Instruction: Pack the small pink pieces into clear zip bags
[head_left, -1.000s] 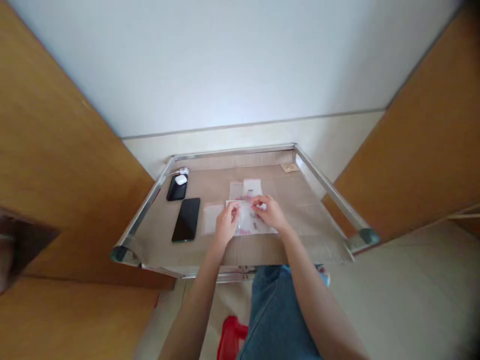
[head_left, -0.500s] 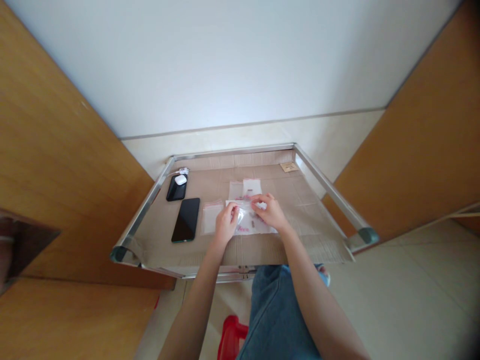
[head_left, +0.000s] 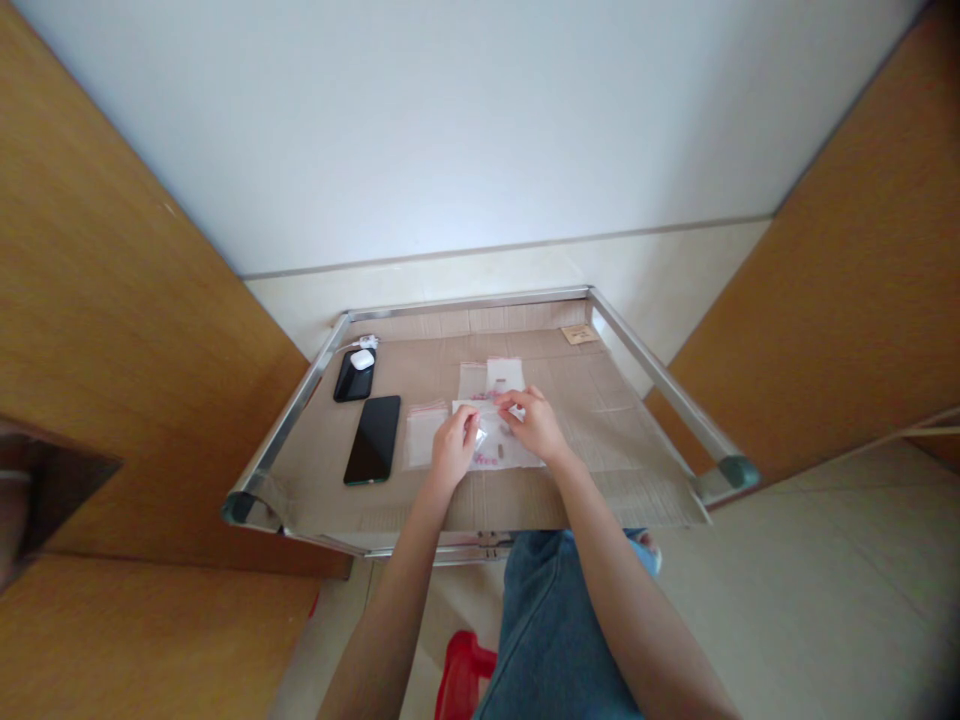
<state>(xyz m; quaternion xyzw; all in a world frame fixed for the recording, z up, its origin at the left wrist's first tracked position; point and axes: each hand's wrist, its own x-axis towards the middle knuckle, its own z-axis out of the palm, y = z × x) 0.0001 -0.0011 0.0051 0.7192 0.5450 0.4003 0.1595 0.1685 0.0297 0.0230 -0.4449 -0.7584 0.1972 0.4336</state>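
My left hand (head_left: 454,447) is closed in a pinch on the edge of a small clear plastic bag (head_left: 480,438). My right hand (head_left: 535,424) has thumb and fingers pinched together at the bag's upper right edge; the exact grip is too small to see well. Beneath both hands lies a white plastic sheet or bag with pink print (head_left: 517,458), partly covered. A small brownish piece (head_left: 501,451) rests on it. Just beyond are a white-backed bag (head_left: 505,371) holding another small piece, and a clear bag (head_left: 472,377) beside it.
Left of my hands lie stacked clear bags (head_left: 424,438) and a large black phone (head_left: 373,440). A smaller phone (head_left: 352,382) carries a white earbud case (head_left: 362,359). Cardboard (head_left: 615,440) lines the metal-framed table. A tan packet (head_left: 578,334) sits at back right; a red stool (head_left: 459,675) stands below.
My right hand has shifted slightly left, closer to my left hand. The clear bag between them looks less spread out. My left hand stays almost in place.
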